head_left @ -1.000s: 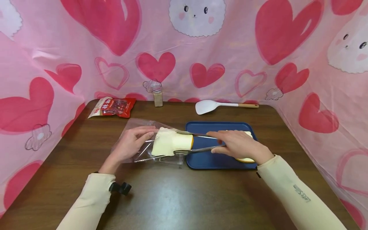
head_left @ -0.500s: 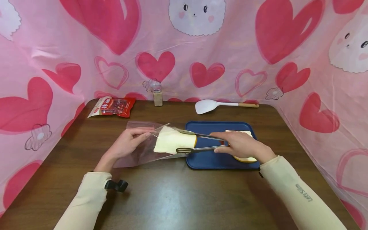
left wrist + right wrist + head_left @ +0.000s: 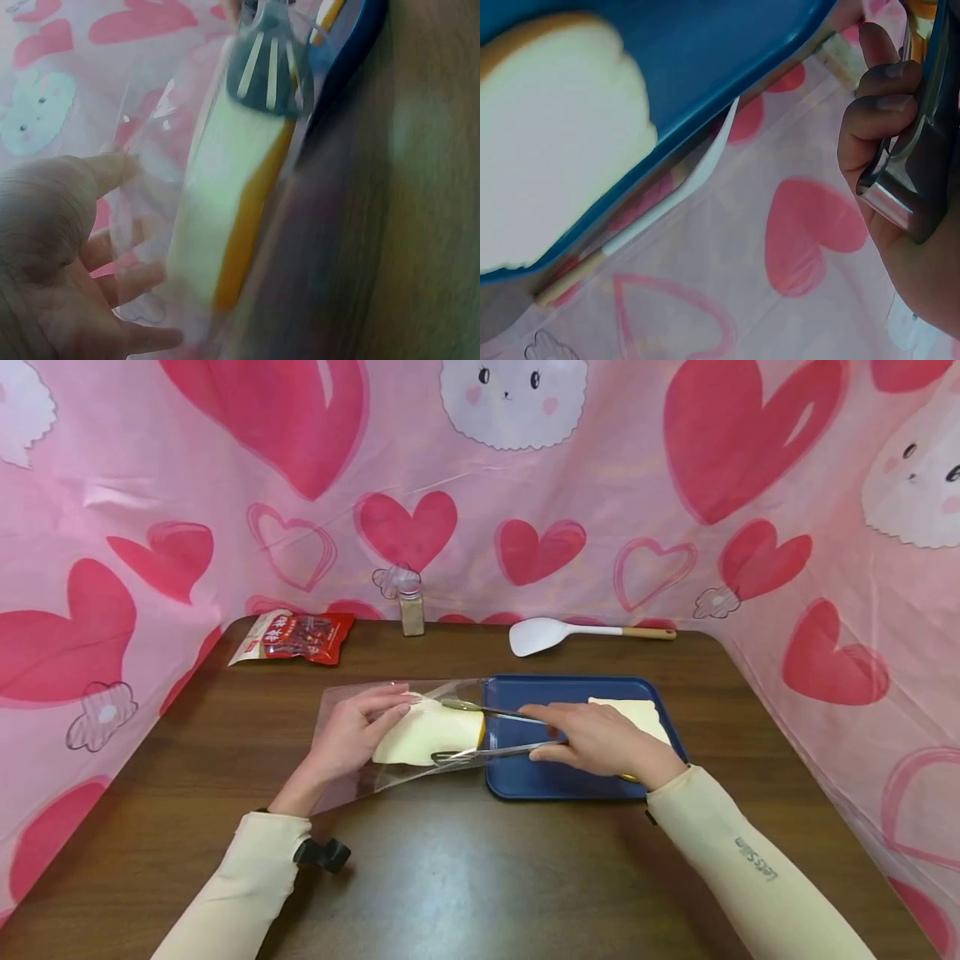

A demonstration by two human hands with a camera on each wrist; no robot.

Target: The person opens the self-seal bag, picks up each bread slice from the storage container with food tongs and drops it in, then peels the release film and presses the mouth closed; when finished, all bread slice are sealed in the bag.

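My left hand [image 3: 348, 739] holds a clear plastic bag [image 3: 348, 787] by its upper side, the film between thumb and fingers. A slice of bread [image 3: 423, 733] with a yellow-brown crust lies inside the bag. My right hand [image 3: 596, 739] grips metal tongs [image 3: 517, 749], whose slotted ends reach into the bag's mouth and sit on either side of the slice. In the left wrist view, one slotted tong head [image 3: 270, 71] overlaps the bread [image 3: 217, 202]. Below my right hand, a second bread slice [image 3: 636, 714] rests on the blue tray [image 3: 517, 783], partly hidden by that hand.
Toward the back of the wooden table [image 3: 450, 877] lie a red packet of dried chillies [image 3: 296, 639] and a white spatula with a wooden handle [image 3: 543, 635]. A small seasoning jar [image 3: 411, 610] stands between them. Pink heart-patterned cloth [image 3: 487, 477] walls in the table.
My right hand has pushed the tongs and bread slice leftward, deeper into the bag. My left hand has shifted slightly right, and the bag's mouth now overlaps the tray's left edge.
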